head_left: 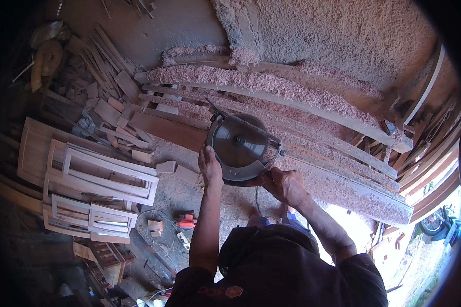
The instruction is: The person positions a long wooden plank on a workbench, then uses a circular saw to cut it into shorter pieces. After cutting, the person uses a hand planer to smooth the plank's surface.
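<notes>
A handheld circular saw [236,145] is held up in front of me, its round grey blade facing up toward the view. The blade's surface looks streaked, and I cannot tell whether it turns. My left hand [210,165] grips the saw's left edge, fingers closed along the rim. On the lower right, my right hand [288,187] is wrapped round what looks like the handle, most of which it hides. A cord [257,200] hangs below the saw. Behind it runs a brown board [171,130], and long beams [333,137] lie beyond, strewn with pinkish shavings.
Wooden frames [110,176] lie stacked at the left, below a heap of wood offcuts [110,112]. A red tool [186,221] rests on the floor among loose cables. A rough wall [333,38] stands behind the beams. Outside, at the right, part of a motorbike [435,225] shows.
</notes>
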